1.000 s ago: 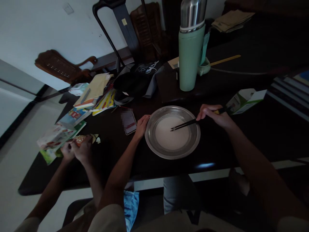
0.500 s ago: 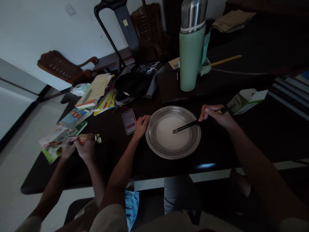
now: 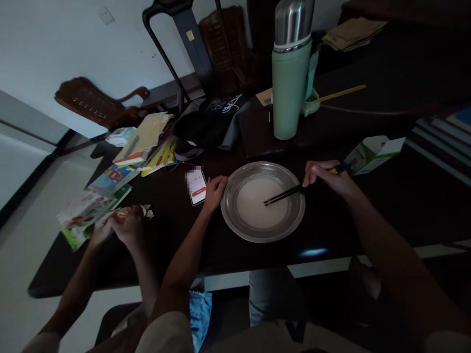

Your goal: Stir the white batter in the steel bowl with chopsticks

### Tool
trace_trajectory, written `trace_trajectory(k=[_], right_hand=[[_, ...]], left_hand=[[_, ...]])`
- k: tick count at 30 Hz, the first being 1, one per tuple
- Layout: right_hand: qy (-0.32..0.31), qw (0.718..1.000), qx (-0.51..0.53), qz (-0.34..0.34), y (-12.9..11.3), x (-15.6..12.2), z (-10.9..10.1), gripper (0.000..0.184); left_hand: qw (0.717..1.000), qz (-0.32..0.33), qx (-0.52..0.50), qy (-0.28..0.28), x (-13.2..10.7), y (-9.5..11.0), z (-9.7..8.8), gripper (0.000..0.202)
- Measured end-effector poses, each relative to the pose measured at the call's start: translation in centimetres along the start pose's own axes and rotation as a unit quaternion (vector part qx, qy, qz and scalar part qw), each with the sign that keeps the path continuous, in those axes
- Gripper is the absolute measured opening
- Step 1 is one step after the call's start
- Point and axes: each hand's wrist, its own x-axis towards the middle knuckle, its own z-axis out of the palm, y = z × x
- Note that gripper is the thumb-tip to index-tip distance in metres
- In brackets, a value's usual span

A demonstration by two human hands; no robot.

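Note:
A wide metal basin (image 3: 228,223) rests on the dark table with a milky white liquid (image 3: 259,208) in its bottom. At its left rim my left hand (image 3: 215,192) is closed, fingers against the edge. My right hand (image 3: 326,175) is wrapped round a pair of black chopsticks (image 3: 285,194), held at a slant over the right rim. Their tips dip into the white liquid. Just left of my left hand lies a phone (image 3: 196,186) with a lit screen. Beyond my right hand an opened green-and-white carton (image 3: 375,153) lies on its side.
A tall green thermos (image 3: 290,90) stands behind the basin. At left, another person's hands (image 3: 121,225) hold an orange fruit-like thing near piled books and papers (image 3: 143,142). A dark bag (image 3: 206,125) lies behind the phone. The table's front edge (image 3: 235,267) runs close to me.
The phone screen has turned brighter. The chopsticks' tips have shifted very slightly within the liquid. At left, the other person's hands have moved a little around the orange thing.

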Motion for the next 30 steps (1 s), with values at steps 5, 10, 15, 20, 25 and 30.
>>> trace_trajectory(k=[5,10,15,20,25,30], right_hand=[[-0.051,0.998,-0.035,-0.011,0.1,0.3,0.9,0.036],[0.033,0.999,-0.012,-0.012,0.4,0.2,0.1,0.038],[-0.032,0.999,0.010,-0.010,0.0,0.1,0.4,0.041],[-0.039,0.998,-0.043,-0.021,0.0,0.5,0.9,0.035],[0.021,1.000,0.002,-0.023,0.5,0.2,-0.2,0.041],[-0.062,0.998,-0.002,-0.010,0.1,0.2,0.8,0.039]], left_hand=[[0.991,0.006,-0.135,-0.005,0.0,-0.1,0.5,0.033],[0.977,-0.024,-0.214,-0.005,0.0,-0.1,1.0,0.034],[0.970,-0.033,-0.240,-0.005,0.1,-0.3,1.3,0.034],[0.964,-0.046,-0.262,-0.011,0.0,-0.4,1.4,0.033],[0.964,-0.047,-0.263,-0.008,0.0,0.0,1.4,0.035],[0.959,-0.063,-0.276,-0.012,0.0,0.0,1.4,0.037]])
